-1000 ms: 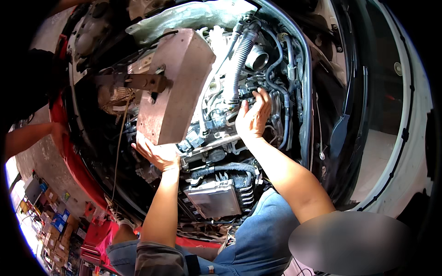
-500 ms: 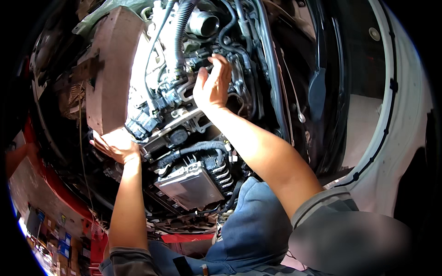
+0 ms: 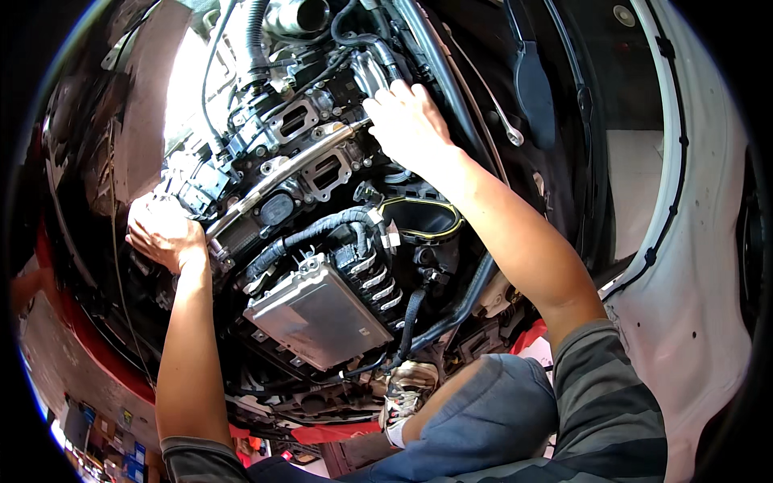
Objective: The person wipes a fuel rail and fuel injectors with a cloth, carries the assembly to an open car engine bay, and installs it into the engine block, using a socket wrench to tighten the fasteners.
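Observation:
I lean over an engine bay with both arms stretched forward. A silvery metal rail [image 3: 291, 167] runs slantwise across the top of the engine, past oval-ported flanges [image 3: 328, 173]. Beside the rail's left end is my left hand [image 3: 167, 232], its fingers curled in among dark parts below a brownish metal panel [image 3: 149, 121]; the fingertips are hidden. At the rail's right end my right hand [image 3: 409, 125] reaches down with bent fingers near black hoses. What lies under those fingers does not show. Black electrical connectors [image 3: 201, 181] sit near the left hand.
Closer to me are a flat silver control unit [image 3: 318, 314], a thick wrapped wiring harness [image 3: 318, 228] and a black duct mouth with a yellow seal [image 3: 423, 219]. A wrench [image 3: 513, 133] lies to the right. My knee [image 3: 483, 410] and shoe [image 3: 409, 390] are at the bottom.
My right hand has come down from above the engine to the rail's right end. The left hand's fingers have curled in. The view has shifted, uncovering the duct mouth and my shoe.

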### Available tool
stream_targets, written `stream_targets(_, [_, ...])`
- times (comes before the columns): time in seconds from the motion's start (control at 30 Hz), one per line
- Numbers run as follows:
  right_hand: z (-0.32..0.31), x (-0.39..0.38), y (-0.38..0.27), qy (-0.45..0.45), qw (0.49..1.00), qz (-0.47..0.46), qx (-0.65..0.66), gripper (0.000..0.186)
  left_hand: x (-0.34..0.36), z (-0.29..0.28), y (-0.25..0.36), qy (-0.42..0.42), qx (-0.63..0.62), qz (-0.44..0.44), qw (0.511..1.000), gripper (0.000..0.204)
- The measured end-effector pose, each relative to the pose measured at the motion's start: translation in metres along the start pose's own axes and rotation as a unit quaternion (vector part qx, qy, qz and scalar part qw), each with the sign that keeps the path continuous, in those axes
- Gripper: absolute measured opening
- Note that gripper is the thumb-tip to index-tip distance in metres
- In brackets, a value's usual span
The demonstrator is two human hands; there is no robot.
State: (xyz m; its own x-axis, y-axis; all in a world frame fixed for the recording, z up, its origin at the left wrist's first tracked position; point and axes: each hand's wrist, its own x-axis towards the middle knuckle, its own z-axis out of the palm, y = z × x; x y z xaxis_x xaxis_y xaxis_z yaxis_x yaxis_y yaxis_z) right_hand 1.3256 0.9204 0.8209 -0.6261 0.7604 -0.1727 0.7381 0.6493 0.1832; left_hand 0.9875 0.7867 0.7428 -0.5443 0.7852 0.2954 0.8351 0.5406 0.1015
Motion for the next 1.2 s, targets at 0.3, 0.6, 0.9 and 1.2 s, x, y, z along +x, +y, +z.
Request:
stream_targets(0.3, [0.049,-0.005,-0.005,0.113,0.987,0.044,0.108,0.011,0.003,-0.001,0.007,0.031,0.006,0.053,0.998,0.038])
stream_targets(0.6, [-0.025,-0.028,-0.017,-0.134,0.951,0.241,0.140,0.023,0.002,-0.002,-0.007,0.046,-0.016,0.038,0.998,0.031])
stream_targets(0.9, [0.020,-0.019,-0.018,0.057,0.971,0.168,0.161,0.011,0.004,0.000,0.001,0.073,-0.040,0.038,0.996,0.031])
stream_targets(1.2, [0.013,-0.005,-0.009,0.045,0.973,0.026,0.225,0.024,0.001,-0.004,-0.001,0.040,-0.024,0.013,0.999,0.033])
